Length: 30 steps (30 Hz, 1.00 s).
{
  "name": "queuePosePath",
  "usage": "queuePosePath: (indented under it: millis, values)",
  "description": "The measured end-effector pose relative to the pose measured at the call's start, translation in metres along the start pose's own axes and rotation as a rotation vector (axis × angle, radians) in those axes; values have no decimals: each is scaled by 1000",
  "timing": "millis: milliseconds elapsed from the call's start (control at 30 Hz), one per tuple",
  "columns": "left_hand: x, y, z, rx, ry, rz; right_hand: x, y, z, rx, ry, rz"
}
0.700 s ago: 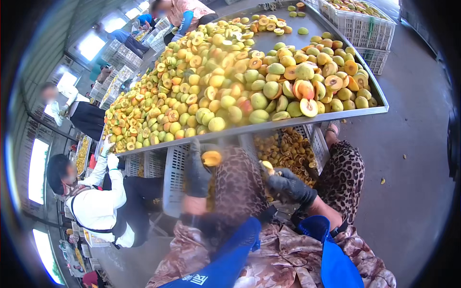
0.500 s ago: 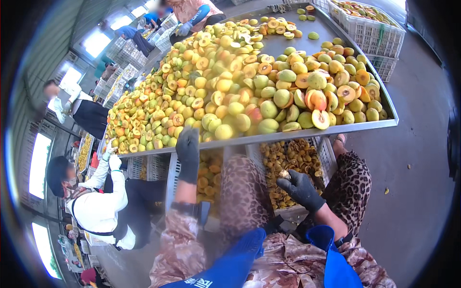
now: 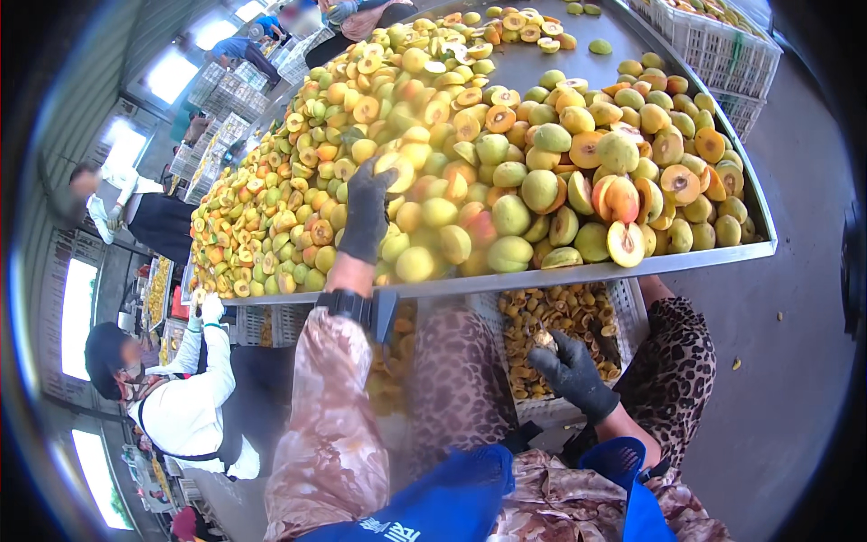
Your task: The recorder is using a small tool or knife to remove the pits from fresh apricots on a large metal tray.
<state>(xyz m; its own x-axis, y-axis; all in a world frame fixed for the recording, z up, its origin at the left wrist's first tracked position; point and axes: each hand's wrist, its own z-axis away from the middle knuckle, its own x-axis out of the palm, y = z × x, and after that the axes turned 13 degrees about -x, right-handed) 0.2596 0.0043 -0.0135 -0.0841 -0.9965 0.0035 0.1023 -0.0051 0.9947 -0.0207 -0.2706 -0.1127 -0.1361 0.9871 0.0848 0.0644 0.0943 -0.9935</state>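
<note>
Yellow-green, apricot-like stone fruits [image 3: 511, 215], many cut in half with brown centres, are heaped on a raised metal tray table [image 3: 542, 69]. Over the tray's near rim reaches my left hand [image 3: 365, 215] in a dark grey glove. Its fingers are spread at the heap, beside a halved fruit [image 3: 396, 169]; whether they touch it I cannot tell. Lower right, my gloved right hand [image 3: 573, 372] is closed around a small pale, rounded thing [image 3: 545, 340], whose kind is unclear. Beneath that hand a white crate [image 3: 634, 316] holds pitted fruit halves.
Another crate of halves [image 3: 390, 361] stands below the tray, left of my leg. White crates [image 3: 713, 50] full of fruit are stacked at the far right. A person in white [image 3: 185, 406] works at the tray's left end; another person [image 3: 357, 20] is at its far side.
My left hand has gone from the tray's near rim forward into the fruit heap. My right hand stays low over the crate, still closed. The view has shifted slightly.
</note>
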Motion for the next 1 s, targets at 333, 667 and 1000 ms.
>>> queuePosePath:
  millis: [333, 667, 1000]
  values:
    - [132, 2, 198, -200, -98, 327, 16, -40, 4, -321, 106, -49]
    - [177, -8, 248, 36, -249, -404, -8, -52, 23, 224, 120, -802]
    - [192, -13, 257, -227, -64, 343, 4, -44, 25, -226, 42, -182]
